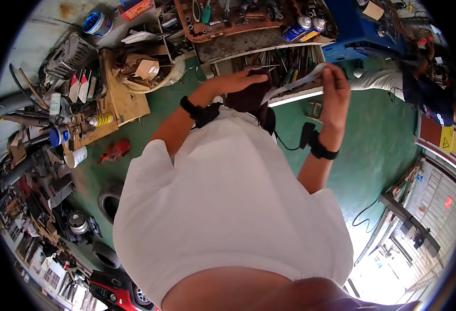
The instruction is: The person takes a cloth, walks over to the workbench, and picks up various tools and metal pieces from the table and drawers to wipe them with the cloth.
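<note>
A dark maroon cloth (249,96) is held by my left hand (243,82), whose fingers lie over its top. My right hand (335,85) is raised to the right, its fingers pinched on the end of a long shiny metal wrench (303,81). The wrench slants down to the left, and its lower end touches or lies in the cloth. Behind both hands is an open drawer (290,96) with many hand tools in it. Black straps are on both my wrists.
Above the drawer, a bench (243,49) bears an orange tool tray (212,33) and spray cans (298,28). A cardboard bin (145,67) and wooden board (134,106) stand left. Another person (430,96) is at the right. Tyres (108,202) lie at lower left.
</note>
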{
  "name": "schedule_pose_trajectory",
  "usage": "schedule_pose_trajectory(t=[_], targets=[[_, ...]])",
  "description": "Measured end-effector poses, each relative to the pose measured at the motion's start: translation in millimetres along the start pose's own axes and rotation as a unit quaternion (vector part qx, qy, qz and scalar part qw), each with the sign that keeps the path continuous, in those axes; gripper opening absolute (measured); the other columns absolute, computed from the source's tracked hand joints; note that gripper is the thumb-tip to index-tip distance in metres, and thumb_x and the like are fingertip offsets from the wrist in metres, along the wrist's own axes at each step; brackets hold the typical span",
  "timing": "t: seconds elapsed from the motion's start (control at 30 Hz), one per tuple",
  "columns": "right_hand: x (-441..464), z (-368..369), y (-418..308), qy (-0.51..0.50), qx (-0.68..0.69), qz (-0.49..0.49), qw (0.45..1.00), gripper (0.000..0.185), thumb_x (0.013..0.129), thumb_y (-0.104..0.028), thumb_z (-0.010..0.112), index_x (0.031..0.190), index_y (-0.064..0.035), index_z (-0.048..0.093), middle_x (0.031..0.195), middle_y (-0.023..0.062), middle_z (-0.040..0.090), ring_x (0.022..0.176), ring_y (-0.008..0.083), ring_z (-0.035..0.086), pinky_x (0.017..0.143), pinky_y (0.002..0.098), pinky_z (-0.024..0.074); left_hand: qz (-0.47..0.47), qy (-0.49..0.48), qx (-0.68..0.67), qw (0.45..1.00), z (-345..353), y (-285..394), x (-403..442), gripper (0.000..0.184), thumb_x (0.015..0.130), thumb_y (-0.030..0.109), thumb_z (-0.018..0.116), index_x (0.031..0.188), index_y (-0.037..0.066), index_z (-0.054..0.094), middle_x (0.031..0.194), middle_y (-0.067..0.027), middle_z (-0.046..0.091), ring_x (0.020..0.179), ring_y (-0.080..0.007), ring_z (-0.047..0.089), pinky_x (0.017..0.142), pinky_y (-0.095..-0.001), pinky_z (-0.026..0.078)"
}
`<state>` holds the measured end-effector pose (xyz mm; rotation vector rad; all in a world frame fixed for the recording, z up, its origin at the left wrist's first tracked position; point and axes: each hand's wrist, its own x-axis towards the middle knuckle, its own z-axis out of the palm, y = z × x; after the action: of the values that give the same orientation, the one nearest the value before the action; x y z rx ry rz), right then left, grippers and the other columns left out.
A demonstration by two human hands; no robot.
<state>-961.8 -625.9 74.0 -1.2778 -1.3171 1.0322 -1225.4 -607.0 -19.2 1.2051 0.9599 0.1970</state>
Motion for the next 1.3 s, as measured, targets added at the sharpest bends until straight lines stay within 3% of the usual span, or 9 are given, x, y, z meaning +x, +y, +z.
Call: schedule_pose_trajectory(t=[0.13, 0.2, 0.3, 0.43, 0.63, 0.73, 0.87, 0.97, 1.3], targets=[[3.2, -9.0, -10.4, 0.028, 0.037, -0.005, 0.999, 0.020, 0.099, -0.012, 0.060, 0.111, 0.0027, 0.065, 0.089, 0.0016, 0.064, 0.078, 0.0080, 0.057, 0.072, 0.0233, 0.0480, 0.031, 0.004, -0.084, 0.996, -2.5, -10.1, 0.9, 0.086, 0.082, 0.070, 0.062, 0.135, 0.003, 0.053, 0.125, -0.0123, 0.062, 0.113, -0.0227, 0.060, 0.099, -0.0334, 0.045], [1.5, 7.4, -8.6, 0.009, 0.035, 0.012, 0.999, 0.020, 0.099, -0.012, 0.060, 0.111, 0.0027, 0.065, 0.090, 0.0021, 0.065, 0.079, 0.0080, 0.058, 0.072, 0.0231, 0.0482, 0.206, -0.018, 0.044, 0.977, -2.3, -1.3, 0.3, 0.075, 0.078, 0.059, 0.075, 0.126, 0.003, 0.059, 0.114, -0.0112, 0.067, 0.105, -0.0228, 0.063, 0.092, -0.0339, 0.049], [-2.6, 30.3, -3.4, -0.058, 0.019, 0.030, 0.998, 0.020, 0.098, -0.012, 0.062, 0.110, 0.0033, 0.066, 0.091, 0.0025, 0.066, 0.079, 0.0080, 0.059, 0.072, 0.0228, 0.0487, 0.193, -0.005, 0.143, 0.971, 2.8, 30.6, -11.3, 0.046, 0.084, 0.036, 0.077, 0.115, 0.004, 0.065, 0.103, -0.0072, 0.070, 0.091, -0.0180, 0.064, 0.084, -0.0327, 0.051], [-4.1, 47.8, -9.5, -0.134, -0.009, 0.013, 0.991, 0.018, 0.098, -0.012, 0.062, 0.109, 0.0022, 0.067, 0.090, 0.0024, 0.067, 0.079, 0.0085, 0.059, 0.073, 0.0236, 0.0492, 0.169, -0.027, 0.173, 0.970, 7.7, 31.4, -2.0, 0.036, 0.086, 0.032, 0.076, 0.108, 0.004, 0.068, 0.098, -0.0083, 0.071, 0.091, -0.0160, 0.064, 0.082, -0.0328, 0.051], [-6.2, 30.9, 3.0, -0.049, -0.016, 0.011, 0.999, 0.022, 0.093, -0.014, 0.069, 0.108, 0.0004, 0.064, 0.095, 0.0044, 0.065, 0.083, 0.0122, 0.060, 0.077, 0.0257, 0.0491, 0.227, 0.107, -0.103, 0.962, 18.8, 28.1, 8.4, 0.032, 0.089, 0.028, 0.073, 0.105, 0.002, 0.066, 0.101, -0.0051, 0.070, 0.093, -0.0152, 0.064, 0.086, -0.0313, 0.050], [-28.0, 35.7, -1.5, -0.033, -0.300, -0.116, 0.946, 0.036, 0.078, -0.016, 0.082, 0.102, -0.0009, 0.061, 0.096, 0.0121, 0.060, 0.083, 0.0264, 0.062, 0.077, 0.0330, 0.0508, 0.284, 0.178, -0.312, 0.889, 18.0, 36.7, 8.6, 0.029, 0.090, 0.024, 0.072, 0.109, 0.003, 0.066, 0.100, -0.0031, 0.069, 0.094, -0.0141, 0.063, 0.086, -0.0296, 0.050], [-51.1, 61.5, -6.7, -0.059, -0.290, -0.152, 0.943, 0.048, 0.076, -0.016, 0.083, 0.114, -0.0024, 0.057, 0.088, 0.0125, 0.059, 0.077, 0.0270, 0.062, 0.066, 0.0369, 0.0521, 0.254, 0.309, -0.235, 0.886, 27.6, 45.4, 13.9, 0.026, 0.092, 0.025, 0.070, 0.100, 0.001, 0.067, 0.085, -0.0037, 0.068, 0.075, -0.0106, 0.061, 0.067, -0.0281, 0.049], [-52.6, 79.1, -1.4, -0.053, -0.272, -0.037, 0.960, 0.057, 0.075, -0.017, 0.084, 0.121, -0.0036, 0.053, 0.078, 0.0090, 0.058, 0.066, 0.0265, 0.061, 0.060, 0.0360, 0.0518, 0.278, 0.299, -0.277, 0.870, 46.5, 55.8, 14.0, 0.024, 0.092, 0.024, 0.069, 0.099, 0.002, 0.067, 0.085, -0.0035, 0.068, 0.075, -0.0101, 0.061, 0.067, -0.0274, 0.049], [-47.0, 84.5, 5.3, 0.007, -0.422, -0.173, 0.890, 0.062, 0.069, -0.019, 0.084, 0.125, -0.0108, 0.057, 0.070, 0.0069, 0.063, 0.057, 0.0232, 0.064, 0.052, 0.0343, 0.0509, 0.258, 0.247, -0.338, 0.871, 40.7, 46.5, 20.7, 0.019, 0.095, 0.018, 0.060, 0.106, 0.003, 0.059, 0.099, -0.0069, 0.069, 0.089, -0.0155, 0.064, 0.080, -0.0305, 0.052]])
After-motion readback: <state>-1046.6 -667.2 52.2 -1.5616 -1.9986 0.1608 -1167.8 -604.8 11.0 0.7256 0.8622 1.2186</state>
